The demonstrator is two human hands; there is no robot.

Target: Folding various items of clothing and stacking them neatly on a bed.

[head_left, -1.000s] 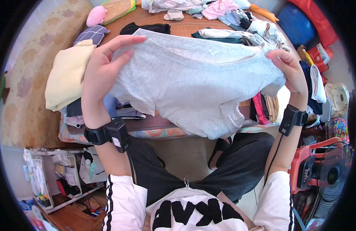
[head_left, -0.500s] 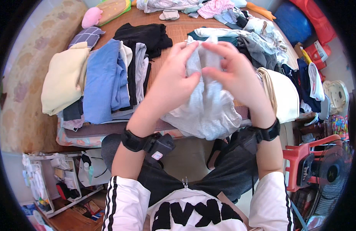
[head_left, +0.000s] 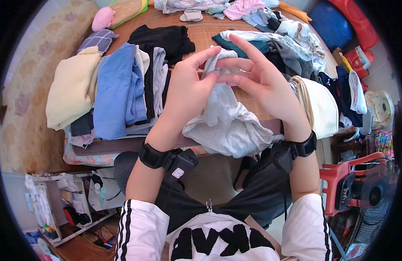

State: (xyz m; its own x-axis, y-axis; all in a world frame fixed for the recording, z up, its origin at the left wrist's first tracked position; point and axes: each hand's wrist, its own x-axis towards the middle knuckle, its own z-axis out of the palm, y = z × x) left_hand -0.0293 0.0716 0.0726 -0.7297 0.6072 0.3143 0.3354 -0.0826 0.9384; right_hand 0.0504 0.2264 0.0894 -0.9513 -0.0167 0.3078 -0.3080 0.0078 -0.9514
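Observation:
A light grey garment point(head_left: 227, 126) hangs from my left hand point(head_left: 188, 82) and drapes over the bed's near edge. My left thumb and forefinger pinch its upper part. Close by on the right, my right hand point(head_left: 268, 80) has its forefinger stretched up and away from the cloth. Its other fingers reach left toward the gathered cloth at my left fingertips, and its thumb is apart. The cloth partly hides where those fingers end.
Folded yellow clothing point(head_left: 73, 89) and blue clothing point(head_left: 116, 91) lie left, beside a black garment point(head_left: 162, 41). Folded cream clothing point(head_left: 318, 106) lies right. Loose clothes point(head_left: 292, 48) heap at the back right. A fan point(head_left: 375, 195) stands by a red chair point(head_left: 331, 187).
My right hand has come off the garment's upper right side, its forefinger now extended. The cloth's top has dropped to the right and gathers at my left hand.

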